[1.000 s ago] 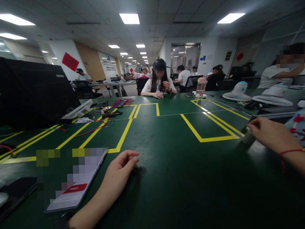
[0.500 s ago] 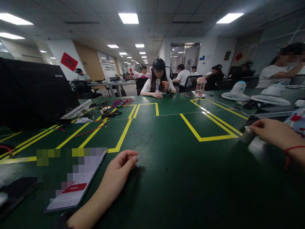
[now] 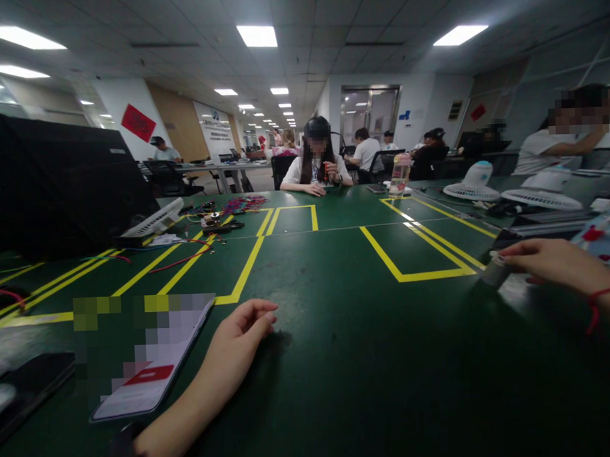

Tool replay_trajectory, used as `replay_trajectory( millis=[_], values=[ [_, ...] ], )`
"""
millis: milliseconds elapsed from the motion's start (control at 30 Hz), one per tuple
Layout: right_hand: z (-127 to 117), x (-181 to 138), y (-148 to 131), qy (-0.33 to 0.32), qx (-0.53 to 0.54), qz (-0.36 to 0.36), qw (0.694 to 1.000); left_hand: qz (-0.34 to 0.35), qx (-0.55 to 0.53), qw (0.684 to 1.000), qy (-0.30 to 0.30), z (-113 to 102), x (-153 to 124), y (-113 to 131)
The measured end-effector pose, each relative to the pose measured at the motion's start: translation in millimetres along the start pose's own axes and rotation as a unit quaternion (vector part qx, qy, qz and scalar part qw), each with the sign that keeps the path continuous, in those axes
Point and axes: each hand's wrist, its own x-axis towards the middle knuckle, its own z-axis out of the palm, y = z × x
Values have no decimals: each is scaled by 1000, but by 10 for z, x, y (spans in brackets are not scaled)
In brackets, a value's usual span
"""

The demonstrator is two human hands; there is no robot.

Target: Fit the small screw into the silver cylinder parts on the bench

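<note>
My left hand [image 3: 241, 335] rests on the green table [image 3: 339, 360], fingers loosely curled, with nothing in it. A phone with a lit screen [image 3: 154, 367] lies just to its left. Far to the right, my right hand [image 3: 546, 260] reaches over the table and its fingertips pinch a small grey cylinder [image 3: 494, 273] that lies tilted beside the corner of a yellow taped rectangle [image 3: 416, 254]. A red string circles my right wrist.
A black monitor [image 3: 58, 184] stands at the left, with red wires and small parts [image 3: 215, 221] behind it. Two white desk fans [image 3: 476, 182] sit at the right. A person sits across the table [image 3: 317, 165]; others work behind. A bottle [image 3: 400, 175] stands far off.
My right hand has drawn back to the right, and the small grey cylinder shows more clearly at its fingertips. My left hand has stayed put.
</note>
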Motion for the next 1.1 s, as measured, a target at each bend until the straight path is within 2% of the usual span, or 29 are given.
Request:
replay_trajectory(
  millis=[100, 200, 367, 433, 533, 600, 667, 733, 867, 967, 1033, 1100],
  values=[
    [9, -52, -34, -4, 93, 21, 995, 3, 4, 1000, 2, 1, 1, 7],
    [5, -73, -43, 12, 66, 33, 997, 3, 5, 1000, 2, 4, 1, 15],
    [11, -45, 14, -10, 76, 11, 997, 5, 6, 1000, 7, 10, -5, 26],
    [19, -12, 45, -4, 22, -22, 1000, 6, 7, 1000, 10, 13, -5, 32],
    [42, -10, 19, 51, -99, -87, 990, 4, 6, 1000, 13, 18, 2, 35],
    [90, -121, -98, 74, -117, -137, 981, 3, 7, 1000, 11, 22, 11, 29],
    [190, -372, -305, 55, -67, -204, 975, 5, 8, 1000, 7, 25, 19, 17],
    [348, -758, -569, 4, 13, -286, 958, 7, 8, 1000, 4, 26, 21, 7],
    [741, -1672, -1034, -120, 130, -438, 882, 7, 11, 1000, -1, 24, 8, 16],
    [970, -2157, -1181, -172, 156, -494, 838, 13, 22, 1000, -1, 21, 2, 39],
    [1083, -2311, -1183, -199, 171, -514, 817, 20, 32, 999, -3, 25, -6, 58],
    [1179, -2355, -1140, -212, 194, -509, 811, 34, 40, 999, -12, 43, -34, 91]
  ],
)
